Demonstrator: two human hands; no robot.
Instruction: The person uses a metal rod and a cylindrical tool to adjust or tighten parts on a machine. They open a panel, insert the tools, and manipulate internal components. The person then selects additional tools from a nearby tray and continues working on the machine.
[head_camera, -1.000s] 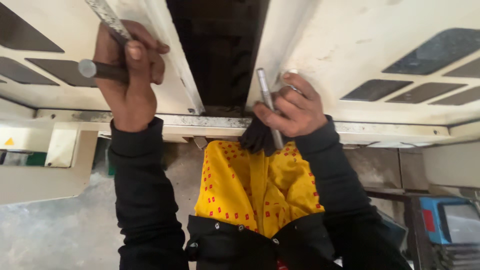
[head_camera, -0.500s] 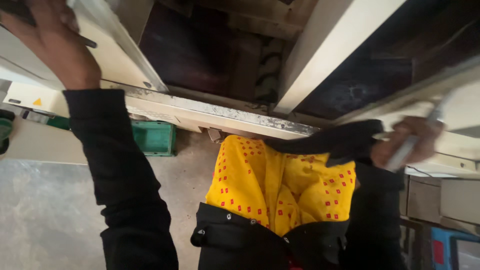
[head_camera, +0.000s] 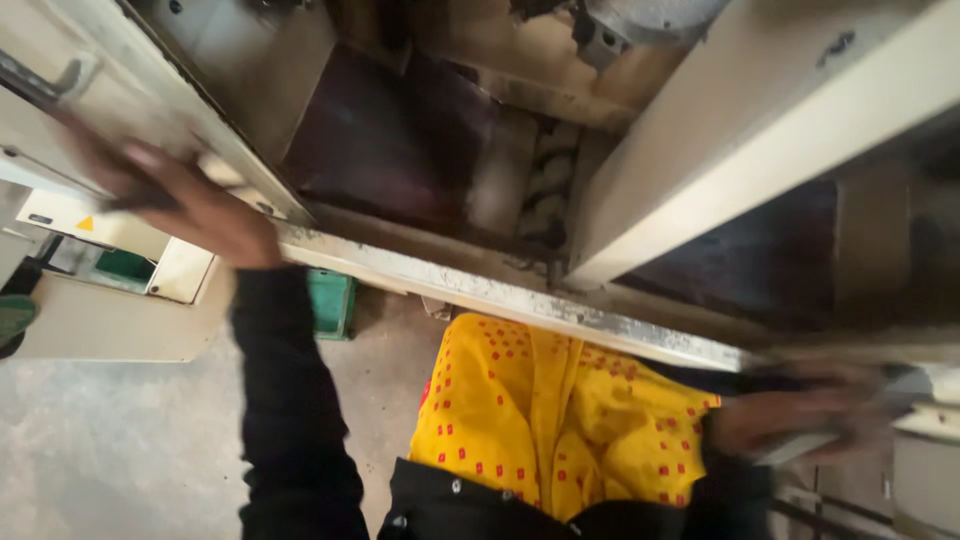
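My left hand (head_camera: 185, 205) lies against the lower edge of a cream machine door (head_camera: 95, 130). It is blurred, with a thin dark thing under its fingers, and I cannot tell its grip. A grey bar handle (head_camera: 40, 85) sits on the door above it. My right hand (head_camera: 800, 420) is low at the right, below the machine's worn metal sill (head_camera: 480, 290), blurred and closed around a pale grey tool (head_camera: 800, 447). Both sleeves are black, over a yellow garment with red dots (head_camera: 540, 420).
The open machine bay (head_camera: 400, 150) is dark inside, with a ribbed hose (head_camera: 545, 200) at its back. A second cream door (head_camera: 760, 130) stands open at the right. A green crate (head_camera: 330, 300) rests on the grey concrete floor (head_camera: 110, 450).
My right hand has come down from the door edge to below the sill with the tool. My left hand has slid down the left door. The view has tilted into the bay.
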